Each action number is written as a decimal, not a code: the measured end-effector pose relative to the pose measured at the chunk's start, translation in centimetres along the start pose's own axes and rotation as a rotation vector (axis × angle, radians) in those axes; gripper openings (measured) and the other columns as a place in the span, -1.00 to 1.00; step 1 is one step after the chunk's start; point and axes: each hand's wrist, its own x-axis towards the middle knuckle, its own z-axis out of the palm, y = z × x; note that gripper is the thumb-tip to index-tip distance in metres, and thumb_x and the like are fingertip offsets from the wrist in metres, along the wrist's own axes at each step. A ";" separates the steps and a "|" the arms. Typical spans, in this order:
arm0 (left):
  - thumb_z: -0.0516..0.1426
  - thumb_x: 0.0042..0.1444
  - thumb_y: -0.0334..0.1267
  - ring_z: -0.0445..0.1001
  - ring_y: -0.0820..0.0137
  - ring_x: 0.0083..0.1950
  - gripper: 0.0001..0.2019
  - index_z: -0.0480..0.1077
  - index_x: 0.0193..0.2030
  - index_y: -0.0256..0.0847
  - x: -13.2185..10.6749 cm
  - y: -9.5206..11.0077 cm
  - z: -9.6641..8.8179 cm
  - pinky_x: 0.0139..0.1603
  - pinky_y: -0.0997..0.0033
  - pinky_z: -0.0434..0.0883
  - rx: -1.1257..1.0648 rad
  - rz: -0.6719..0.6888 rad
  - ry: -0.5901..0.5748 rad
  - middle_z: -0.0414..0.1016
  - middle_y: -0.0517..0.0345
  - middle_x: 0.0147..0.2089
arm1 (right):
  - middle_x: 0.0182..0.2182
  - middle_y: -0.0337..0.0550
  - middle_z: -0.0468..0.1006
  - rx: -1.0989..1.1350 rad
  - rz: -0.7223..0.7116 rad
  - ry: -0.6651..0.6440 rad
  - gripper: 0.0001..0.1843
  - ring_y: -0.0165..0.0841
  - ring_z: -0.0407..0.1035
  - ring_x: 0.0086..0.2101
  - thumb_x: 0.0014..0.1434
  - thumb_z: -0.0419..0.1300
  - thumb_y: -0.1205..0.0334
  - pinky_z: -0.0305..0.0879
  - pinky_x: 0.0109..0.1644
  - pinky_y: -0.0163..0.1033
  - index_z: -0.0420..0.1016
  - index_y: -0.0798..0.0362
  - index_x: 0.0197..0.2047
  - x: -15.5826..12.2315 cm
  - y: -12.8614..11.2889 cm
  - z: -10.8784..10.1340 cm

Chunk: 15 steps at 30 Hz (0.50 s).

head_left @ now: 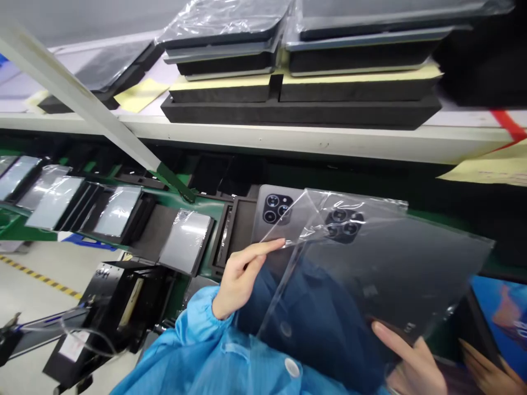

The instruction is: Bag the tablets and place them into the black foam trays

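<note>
Two grey tablets lie side by side before me, rear cameras up: the left tablet (pixel 263 216) is partly covered, and the right tablet (pixel 370 263) is inside a clear plastic bag (pixel 465 244). The bag's loose, creased corner lies between the two camera blocks. My left hand (pixel 239 280) is closed, its index finger stretched along the bag's edge and its thumb below, pinching the film. My right hand (pixel 411 362) grips the bagged tablet at its lower right, thumb on top; its other fingers are mostly hidden beneath. Blue sleeves reflect in the dark surface.
A shelf (pixel 329 140) with black foam trays (pixel 296 112) and stacked wrapped tablets (pixel 230 33) runs above. Wrapped tablets (pixel 187 241) line the green bench at left, past a slanted white post (pixel 90 104). A lit screen (pixel 500 318) and another hand or reflection (pixel 486 365) show at right.
</note>
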 end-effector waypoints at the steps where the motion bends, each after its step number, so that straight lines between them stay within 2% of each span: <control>1: 0.06 0.47 -0.26 0.64 0.38 0.19 -0.68 0.60 0.17 -0.05 -0.1 0.4 0.1 0.25 0.46 0.55 0.004 0.020 -0.011 0.68 0.14 0.14 | -0.25 -0.17 0.75 0.009 0.032 0.040 -0.78 0.10 0.65 -0.16 -0.02 0.48 -0.12 0.69 -0.03 0.16 0.70 -0.29 -0.29 -0.3 -0.1 0.0; 6: 0.06 0.45 -0.33 0.66 0.35 0.16 -0.66 0.57 0.21 -0.04 -0.7 1.4 -0.1 0.17 0.46 0.59 0.058 0.097 -0.069 0.68 0.14 0.13 | -0.20 -0.21 0.74 0.019 0.072 0.140 -0.70 0.12 0.60 -0.06 -0.22 0.55 -0.12 0.63 0.09 0.20 0.69 -0.36 -0.35 -1.2 -0.7 0.0; 10: 0.05 0.46 -0.32 0.67 0.31 0.14 -0.66 0.57 0.21 -0.08 -1.1 1.7 -0.3 0.13 0.40 0.61 0.092 0.104 -0.104 0.67 0.10 0.14 | -0.17 -0.16 0.74 -0.024 0.065 0.110 -0.77 0.14 0.61 -0.07 -0.14 0.52 -0.09 0.64 0.06 0.24 0.69 -0.31 -0.36 -2.0 -1.1 0.4; 15: 0.06 0.44 -0.38 0.68 0.37 0.12 -0.64 0.56 0.23 -0.02 -1.5 1.8 -0.4 0.12 0.46 0.60 0.067 0.141 -0.127 0.67 0.17 0.14 | -0.17 -0.15 0.74 -0.048 0.010 0.076 -0.81 0.12 0.60 -0.04 -0.12 0.51 0.03 0.64 0.08 0.23 0.70 -0.29 -0.36 -2.7 -1.3 0.7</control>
